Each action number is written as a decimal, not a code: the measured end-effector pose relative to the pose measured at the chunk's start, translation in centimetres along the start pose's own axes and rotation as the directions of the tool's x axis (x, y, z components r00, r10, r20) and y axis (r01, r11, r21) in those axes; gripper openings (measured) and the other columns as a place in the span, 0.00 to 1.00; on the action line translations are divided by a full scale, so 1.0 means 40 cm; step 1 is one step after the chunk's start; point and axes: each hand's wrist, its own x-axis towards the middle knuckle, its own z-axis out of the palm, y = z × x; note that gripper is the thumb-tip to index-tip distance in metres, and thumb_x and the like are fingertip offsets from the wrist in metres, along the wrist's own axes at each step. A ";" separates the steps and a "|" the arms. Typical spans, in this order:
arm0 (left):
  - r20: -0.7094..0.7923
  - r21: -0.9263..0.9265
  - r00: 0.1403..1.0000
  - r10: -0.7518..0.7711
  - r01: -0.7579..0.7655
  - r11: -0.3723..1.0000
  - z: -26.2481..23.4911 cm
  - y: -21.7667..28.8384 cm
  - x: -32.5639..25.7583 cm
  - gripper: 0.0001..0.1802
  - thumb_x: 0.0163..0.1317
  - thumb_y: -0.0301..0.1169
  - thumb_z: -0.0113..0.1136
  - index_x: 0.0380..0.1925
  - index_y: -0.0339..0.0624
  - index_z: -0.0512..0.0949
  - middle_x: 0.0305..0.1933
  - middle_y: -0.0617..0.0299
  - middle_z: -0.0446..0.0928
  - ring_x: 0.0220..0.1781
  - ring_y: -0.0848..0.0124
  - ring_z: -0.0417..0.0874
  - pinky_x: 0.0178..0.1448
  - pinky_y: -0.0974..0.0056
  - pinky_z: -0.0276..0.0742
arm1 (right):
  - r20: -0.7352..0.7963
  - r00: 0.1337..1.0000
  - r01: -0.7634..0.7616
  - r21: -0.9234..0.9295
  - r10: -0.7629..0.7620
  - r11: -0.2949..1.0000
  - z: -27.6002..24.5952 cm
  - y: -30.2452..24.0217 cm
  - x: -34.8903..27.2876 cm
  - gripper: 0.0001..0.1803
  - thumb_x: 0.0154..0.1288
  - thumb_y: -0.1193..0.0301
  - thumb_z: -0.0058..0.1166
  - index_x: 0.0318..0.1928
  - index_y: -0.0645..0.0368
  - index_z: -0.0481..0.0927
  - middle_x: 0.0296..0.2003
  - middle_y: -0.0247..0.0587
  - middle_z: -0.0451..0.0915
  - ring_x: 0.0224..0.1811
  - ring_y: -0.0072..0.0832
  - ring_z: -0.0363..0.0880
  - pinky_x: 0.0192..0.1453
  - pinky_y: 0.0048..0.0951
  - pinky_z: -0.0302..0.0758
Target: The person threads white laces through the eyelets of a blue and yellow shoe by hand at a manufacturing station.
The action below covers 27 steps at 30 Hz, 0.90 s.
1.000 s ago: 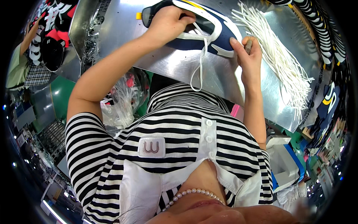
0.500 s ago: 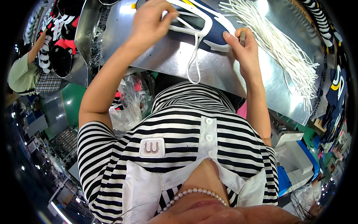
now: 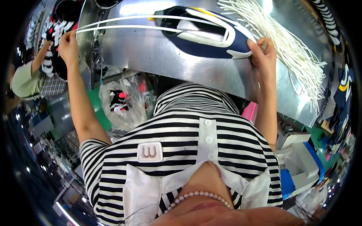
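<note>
A navy shoe upper (image 3: 203,51) with white trim and a yellow accent lies on the metal table. My left hand (image 3: 69,48), closed at the far left, pinches a white shoelace (image 3: 128,27). Two strands of it run taut from the upper's opening to my fingers. At the other end, my right hand (image 3: 265,56) grips the pointed tip of the upper between thumb and fingers. A small tool with a brownish handle (image 3: 264,46) is tucked in that same hand; its working end cannot be made out.
Beside my right hand a thick bundle of white laces (image 3: 290,60) spreads over the metal table (image 3: 128,51). A clear plastic bag (image 3: 132,101) hangs below the front edge. More navy uppers (image 3: 341,90) hang at the far right. Another person (image 3: 28,77) works at far left.
My left hand has swept far to the left, drawing the lace from a loose loop into two long straight strands. The upper and my right hand have shifted slightly right and down.
</note>
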 end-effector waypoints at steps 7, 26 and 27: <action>0.093 -0.886 0.534 0.840 -0.340 0.314 -0.022 0.699 -0.291 0.04 0.60 0.23 0.63 0.35 0.37 0.83 0.50 0.53 0.80 0.49 0.68 0.79 0.49 0.66 0.72 | 0.104 0.850 0.412 -0.743 -0.517 0.527 0.023 -0.021 0.017 0.16 0.63 0.62 0.63 0.37 0.63 0.77 0.31 0.44 0.76 0.33 0.38 0.75 0.40 0.30 0.72; 0.979 -0.104 -0.093 0.183 0.541 0.834 0.208 0.706 -0.289 0.30 0.68 0.58 0.53 0.43 0.40 0.83 0.39 0.60 0.84 0.38 0.76 0.80 0.45 0.72 0.75 | 0.109 0.986 0.152 -0.298 -0.124 0.943 0.170 0.041 0.068 0.22 0.57 0.67 0.66 0.51 0.61 0.78 0.35 0.39 0.86 0.33 0.23 0.81 0.40 0.26 0.77; 0.976 -0.162 -0.001 0.217 0.661 0.733 0.213 0.721 -0.307 0.30 0.63 0.59 0.59 0.41 0.41 0.83 0.34 0.62 0.82 0.32 0.81 0.77 0.38 0.74 0.73 | 0.099 0.987 0.156 -0.331 -0.129 0.931 0.174 0.042 0.071 0.22 0.56 0.67 0.66 0.51 0.61 0.78 0.36 0.41 0.86 0.33 0.24 0.82 0.40 0.27 0.77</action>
